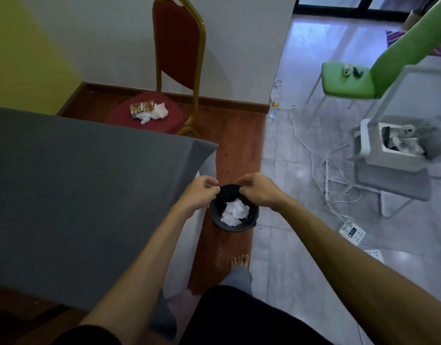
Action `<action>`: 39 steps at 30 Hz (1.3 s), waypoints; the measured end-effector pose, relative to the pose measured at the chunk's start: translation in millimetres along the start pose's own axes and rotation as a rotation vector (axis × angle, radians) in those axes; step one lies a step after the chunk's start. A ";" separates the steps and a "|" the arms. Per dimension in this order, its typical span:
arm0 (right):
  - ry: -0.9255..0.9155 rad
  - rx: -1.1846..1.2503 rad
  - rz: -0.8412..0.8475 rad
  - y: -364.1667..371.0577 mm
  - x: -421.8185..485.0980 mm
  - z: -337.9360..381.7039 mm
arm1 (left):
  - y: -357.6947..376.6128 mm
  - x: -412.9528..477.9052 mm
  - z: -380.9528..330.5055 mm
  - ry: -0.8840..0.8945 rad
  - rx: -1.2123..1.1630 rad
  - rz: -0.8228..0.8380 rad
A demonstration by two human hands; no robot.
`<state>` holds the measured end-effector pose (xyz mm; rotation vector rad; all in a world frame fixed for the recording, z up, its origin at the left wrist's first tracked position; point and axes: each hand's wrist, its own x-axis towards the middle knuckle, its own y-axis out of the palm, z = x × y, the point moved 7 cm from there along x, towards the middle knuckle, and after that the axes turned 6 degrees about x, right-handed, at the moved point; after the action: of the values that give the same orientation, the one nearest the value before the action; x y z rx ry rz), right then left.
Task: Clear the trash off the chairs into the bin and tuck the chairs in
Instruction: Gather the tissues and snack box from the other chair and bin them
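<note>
So, left to right:
Table [77, 195]: grey cloth over it, fills the left side; cloth corner hangs down just beside the bin.
Red chair [164, 95]: gold frame, stands at the far table end w/ its back near the wall, seat mostly out from under the table, not tucked in.
Trash on red seat: clear snack wrapper [141, 108] + crumpled white tissue [161, 110], touching each other, mid-seat.
L hand [199, 192]: above the bin's left rim, fingers curled in, fingertips pinched together; can't tell if anything is in them.
Bin [233, 207]: small, black, on the wood floor strip btw table corner and tiles; upright.
Paper in bin [235, 211]: crumpled white wad, lying inside, near the top.
R hand [258, 190]: over the bin's far-right rim, fingers bent down and bunched; looks like it touches the rim, grip unclear.
Foot [239, 261]: bare, on the wood strip, near side of the bin.
Green chair [349, 80]: on the tiles, far right, well apart from the table; small items on the seat, too small to ID.
Grey chair [393, 180]: right edge, white box [388, 145] of stuff on its seat.
Power strip [352, 231]: white, on the tiles, cables running to it.
</note>
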<state>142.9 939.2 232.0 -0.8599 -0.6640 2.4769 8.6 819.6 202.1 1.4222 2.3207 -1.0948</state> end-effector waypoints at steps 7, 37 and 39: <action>0.035 0.023 0.014 -80.1 72.2 -19.1 | 6.7 77.2 -65.7 -0.042 -0.041 0.029; -0.256 0.010 0.391 -196.9 461.6 -54.7 | 21.5 358.4 -126.5 -0.348 -0.463 -0.487; -0.258 0.011 0.441 -185.3 490.5 -33.1 | -3.8 373.6 -120.0 -0.380 -0.485 -0.519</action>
<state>-141.0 1358.5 92.2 -0.7530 -0.5925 3.0217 -163.1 1155.4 93.6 0.4115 2.4744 -0.7343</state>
